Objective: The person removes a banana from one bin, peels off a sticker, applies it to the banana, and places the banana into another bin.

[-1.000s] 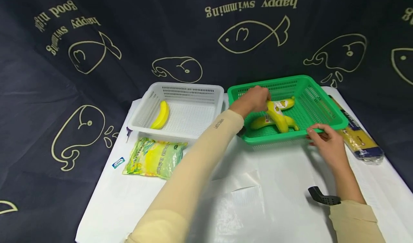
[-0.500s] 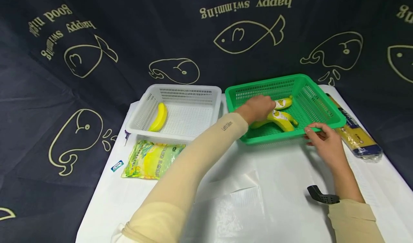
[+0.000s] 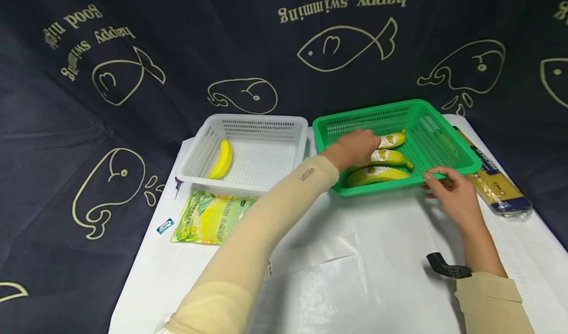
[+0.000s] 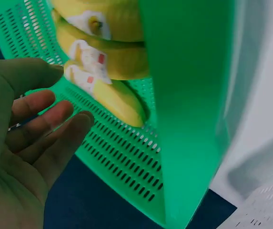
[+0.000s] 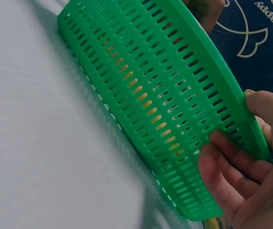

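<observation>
Three bananas in the green basket

Three bananas [image 3: 381, 160] lay in the green basket [image 3: 437, 142], whose near rim the right hand [image 3: 450, 193] gripped. Left hand [image 3: 357, 147] hovered relaxed, holding nothing. White basket [image 3: 262, 149] sat left; pasta packet [image 3: 499, 188] right.

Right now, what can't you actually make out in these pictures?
- Head view: the left hand covers the near ends of the bananas in the green basket.
- Left wrist view: the topmost banana is cut off by the frame edge; labels too blurred to read.
- Right wrist view: the right hand is cut by the edge; bananas show only through the slots.
</observation>
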Action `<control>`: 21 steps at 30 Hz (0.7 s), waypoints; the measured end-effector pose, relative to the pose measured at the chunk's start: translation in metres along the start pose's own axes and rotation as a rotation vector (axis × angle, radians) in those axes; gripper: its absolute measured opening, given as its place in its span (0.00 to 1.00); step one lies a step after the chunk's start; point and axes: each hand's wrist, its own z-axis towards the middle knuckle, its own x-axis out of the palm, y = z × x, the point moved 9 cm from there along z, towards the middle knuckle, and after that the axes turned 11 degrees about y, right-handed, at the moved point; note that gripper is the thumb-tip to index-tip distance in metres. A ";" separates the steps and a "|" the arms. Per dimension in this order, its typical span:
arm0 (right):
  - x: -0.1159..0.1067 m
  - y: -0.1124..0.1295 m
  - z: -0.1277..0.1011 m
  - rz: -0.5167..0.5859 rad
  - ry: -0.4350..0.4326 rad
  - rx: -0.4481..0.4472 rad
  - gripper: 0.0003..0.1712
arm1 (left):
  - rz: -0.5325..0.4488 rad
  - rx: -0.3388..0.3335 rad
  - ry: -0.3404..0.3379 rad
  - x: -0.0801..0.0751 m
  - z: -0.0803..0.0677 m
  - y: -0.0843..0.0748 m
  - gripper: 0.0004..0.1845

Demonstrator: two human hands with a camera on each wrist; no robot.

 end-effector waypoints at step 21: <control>0.000 -0.003 -0.002 0.089 0.001 -0.018 0.17 | -0.816 -0.068 -0.558 0.017 -0.116 0.133 0.11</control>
